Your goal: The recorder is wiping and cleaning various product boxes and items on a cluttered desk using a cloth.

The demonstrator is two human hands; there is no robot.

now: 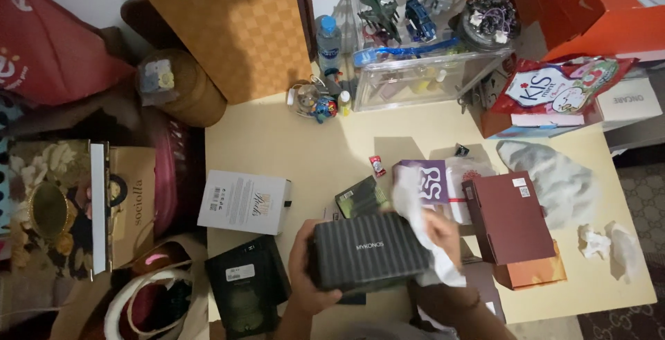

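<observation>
Head view looks down on a crowded cream table point(291, 139). Near its front edge, the left hand point(305, 274) grips the left end of a dark ribbed box point(367, 251), thumb on top and fingers curled underneath, holding it just above the tabletop. The right hand point(443, 232) is closed around a white cloth point(415, 208) and presses it against the box's right end; the cloth trails down past the wrist.

Risks, as I judge them. The box is carried by one hand at one end only, so a firm push from the cloth side could twist it out of that grip and drop it onto the black pouch point(246, 284) lying near left, or off the front edge. The hanging tail of the cloth sits close to the maroon box point(509, 215) and the purple box point(426, 180) just to the right; a wide sweep could drag across them or catch the small red packet point(377, 165) a little farther back. The white box point(244, 201) to the left lies close to the table's left edge, and an elbow could nudge it off. Far back, the clear plastic case point(415, 70) of toys and the water bottle point(329, 42) stand well apart and look safe.
</observation>
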